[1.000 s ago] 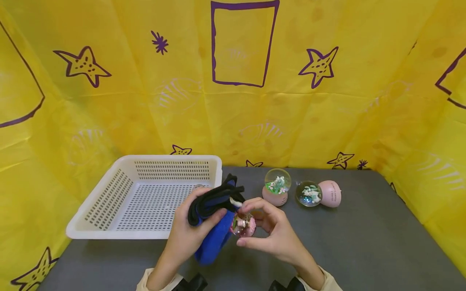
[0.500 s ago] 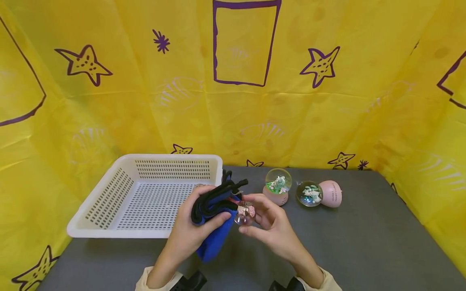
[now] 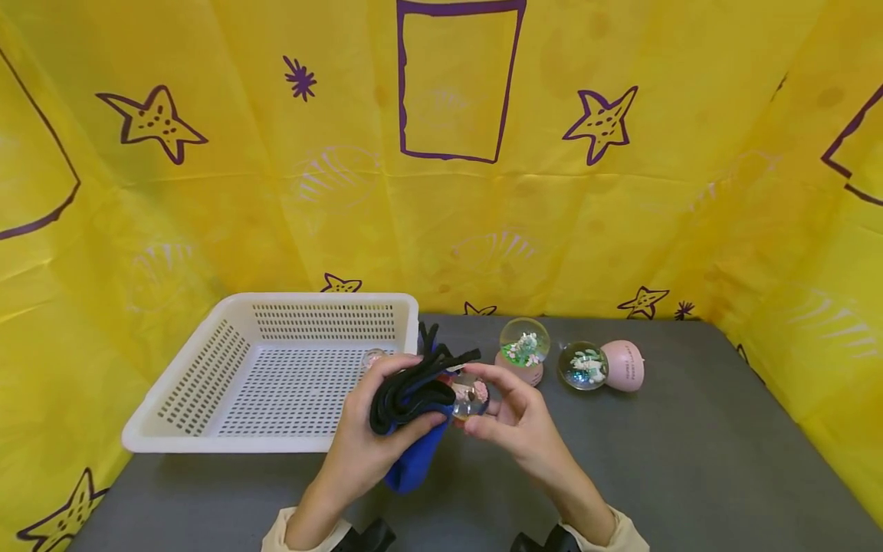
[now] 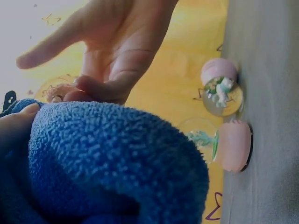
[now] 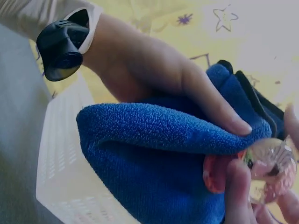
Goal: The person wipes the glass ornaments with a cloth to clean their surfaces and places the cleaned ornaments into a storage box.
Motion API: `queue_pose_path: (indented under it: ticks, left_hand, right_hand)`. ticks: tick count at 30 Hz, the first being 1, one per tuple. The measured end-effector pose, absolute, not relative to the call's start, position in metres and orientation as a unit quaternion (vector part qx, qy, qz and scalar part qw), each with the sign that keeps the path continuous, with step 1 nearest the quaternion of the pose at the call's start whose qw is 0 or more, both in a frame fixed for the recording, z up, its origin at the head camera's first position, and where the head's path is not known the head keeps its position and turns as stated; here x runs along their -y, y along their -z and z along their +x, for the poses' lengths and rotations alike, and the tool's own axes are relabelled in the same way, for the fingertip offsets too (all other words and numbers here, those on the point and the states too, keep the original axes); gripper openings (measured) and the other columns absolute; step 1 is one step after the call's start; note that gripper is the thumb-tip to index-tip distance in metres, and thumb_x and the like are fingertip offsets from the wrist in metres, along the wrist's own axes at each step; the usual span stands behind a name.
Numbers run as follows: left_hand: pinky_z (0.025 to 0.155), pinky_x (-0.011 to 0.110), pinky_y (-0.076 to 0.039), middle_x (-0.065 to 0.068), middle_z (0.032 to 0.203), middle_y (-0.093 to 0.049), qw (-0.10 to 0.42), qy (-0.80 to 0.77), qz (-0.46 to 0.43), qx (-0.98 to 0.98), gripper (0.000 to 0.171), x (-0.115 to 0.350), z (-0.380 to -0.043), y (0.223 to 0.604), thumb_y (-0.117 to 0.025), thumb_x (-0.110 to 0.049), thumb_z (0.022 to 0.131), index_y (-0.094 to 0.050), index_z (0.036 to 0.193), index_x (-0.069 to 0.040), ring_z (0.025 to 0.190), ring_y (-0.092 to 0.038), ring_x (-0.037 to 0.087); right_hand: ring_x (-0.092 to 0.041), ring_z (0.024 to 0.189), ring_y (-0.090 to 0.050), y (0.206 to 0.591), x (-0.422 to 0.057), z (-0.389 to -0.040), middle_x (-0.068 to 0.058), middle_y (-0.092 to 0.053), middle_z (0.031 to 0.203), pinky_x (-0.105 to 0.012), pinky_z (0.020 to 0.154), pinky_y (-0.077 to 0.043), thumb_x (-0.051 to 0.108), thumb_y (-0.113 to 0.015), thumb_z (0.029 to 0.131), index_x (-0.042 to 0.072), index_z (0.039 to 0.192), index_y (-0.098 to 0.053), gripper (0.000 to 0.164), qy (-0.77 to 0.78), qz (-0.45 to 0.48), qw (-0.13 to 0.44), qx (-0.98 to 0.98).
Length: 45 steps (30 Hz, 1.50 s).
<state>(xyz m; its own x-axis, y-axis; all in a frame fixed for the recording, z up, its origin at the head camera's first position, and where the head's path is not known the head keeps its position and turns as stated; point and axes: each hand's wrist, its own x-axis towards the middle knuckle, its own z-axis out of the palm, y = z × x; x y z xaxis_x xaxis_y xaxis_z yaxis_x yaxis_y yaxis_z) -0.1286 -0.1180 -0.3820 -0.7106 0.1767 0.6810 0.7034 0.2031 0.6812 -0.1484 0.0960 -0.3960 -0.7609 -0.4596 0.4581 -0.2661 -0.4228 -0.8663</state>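
Observation:
My left hand grips a folded blue towel with black edging, above the table in front of the basket. Thumb and fingers of my right hand hold a small snow globe against the towel's right side. In the right wrist view, the clear ball of this globe shows pink figures inside, and its pinkish-red base sits partly behind my fingers and against the towel. From the left wrist, the towel covers most of the globe.
A white plastic basket stands at left, with another clear globe inside near its right wall. Behind my right hand, one pink-based snow globe stands upright and another lies on its side. Yellow printed cloth surrounds the grey table.
Both hands have shifted slightly right with the towel and globe. The globe has turned between my fingers, and the towel's folds have moved over its side.

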Motion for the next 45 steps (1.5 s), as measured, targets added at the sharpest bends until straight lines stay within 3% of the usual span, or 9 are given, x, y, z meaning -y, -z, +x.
queue_pose_path:
  ticks: [5,13,17,22,29,32,38,45]
  left_hand:
    - [0.094,0.026,-0.053,0.007,0.119,-0.065,0.229,0.566,-0.265,0.747,0.059,0.1181,-0.1278,0.3811,-0.080,0.006,0.077,-0.055,0.129,-0.007,0.108,-0.065,0.012]
    - [0.091,0.023,-0.052,0.005,0.116,-0.066,0.245,0.576,-0.219,0.748,0.054,0.1194,-0.1285,0.3787,-0.081,0.005,0.076,-0.060,0.124,-0.009,0.105,-0.064,0.011]
    - [0.092,0.023,-0.052,0.007,0.116,-0.066,0.248,0.572,-0.235,0.745,0.055,0.1186,-0.1288,0.3792,-0.082,0.005,0.075,-0.059,0.124,-0.007,0.104,-0.065,0.011]
    - [0.095,0.024,-0.051,0.010,0.115,-0.065,0.256,0.570,-0.275,0.731,0.060,0.1190,-0.1296,0.3797,-0.082,0.009,0.072,-0.057,0.126,-0.004,0.106,-0.065,0.012]
    - [0.100,0.022,-0.049,0.011,0.116,-0.064,0.277,0.549,-0.300,0.729,0.063,0.1195,-0.1318,0.3802,-0.085,0.009,0.068,-0.058,0.124,-0.002,0.111,-0.061,0.012]
    - [0.100,0.021,-0.048,0.011,0.116,-0.064,0.279,0.546,-0.299,0.731,0.064,0.1190,-0.1310,0.3804,-0.086,0.009,0.067,-0.059,0.124,-0.002,0.112,-0.060,0.012]
    - [0.100,0.022,-0.048,0.012,0.119,-0.065,0.268,0.545,-0.294,0.738,0.065,0.1182,-0.1288,0.3807,-0.086,0.008,0.068,-0.057,0.126,-0.003,0.113,-0.061,0.012]
    - [0.094,0.023,-0.051,0.011,0.116,-0.065,0.238,0.564,-0.272,0.743,0.062,0.1190,-0.1282,0.3824,-0.083,0.006,0.072,-0.056,0.127,-0.005,0.106,-0.064,0.010]
  right_hand:
    - [-0.007,0.085,-0.068,0.3962,-0.0943,-0.1470,0.000,-0.061,0.122,-0.024,0.076,-0.059,-0.002,-0.072,0.087,0.009,0.128,-0.061,0.044,0.762,-0.317,0.046,-0.562]
    - [-0.007,0.102,-0.063,0.4003,-0.0936,-0.1495,-0.001,-0.060,0.130,-0.024,0.085,-0.058,-0.011,-0.074,0.080,-0.013,0.128,-0.052,0.053,0.731,-0.359,0.008,-0.580]
    - [-0.007,0.096,-0.065,0.4008,-0.0936,-0.1489,-0.002,-0.060,0.127,-0.022,0.082,-0.058,-0.010,-0.073,0.081,-0.011,0.134,-0.048,0.058,0.759,-0.317,0.050,-0.566]
    - [-0.008,0.093,-0.066,0.4019,-0.0939,-0.1490,0.000,-0.062,0.111,-0.022,0.081,-0.058,-0.003,-0.074,0.083,-0.008,0.136,-0.049,0.059,0.775,-0.284,0.091,-0.557]
    - [-0.015,0.099,-0.070,0.4034,-0.0924,-0.1505,-0.004,-0.060,0.119,-0.031,0.085,-0.059,-0.011,-0.061,0.090,0.005,0.139,-0.048,0.053,0.786,-0.321,0.157,-0.505]
    - [-0.016,0.096,-0.071,0.4012,-0.0911,-0.1491,-0.004,-0.060,0.117,-0.032,0.085,-0.060,-0.009,-0.062,0.090,0.007,0.138,-0.050,0.052,0.786,-0.323,0.168,-0.499]
    - [-0.008,0.085,-0.069,0.3981,-0.0892,-0.1462,0.000,-0.065,0.108,-0.027,0.077,-0.060,-0.001,-0.063,0.094,-0.006,0.131,-0.052,0.040,0.770,-0.308,0.117,-0.547]
    - [-0.002,0.078,-0.056,0.3968,-0.0911,-0.1441,0.003,-0.068,0.122,-0.016,0.066,-0.053,-0.008,-0.077,0.078,-0.005,0.119,-0.053,0.047,0.755,-0.295,0.035,-0.585]
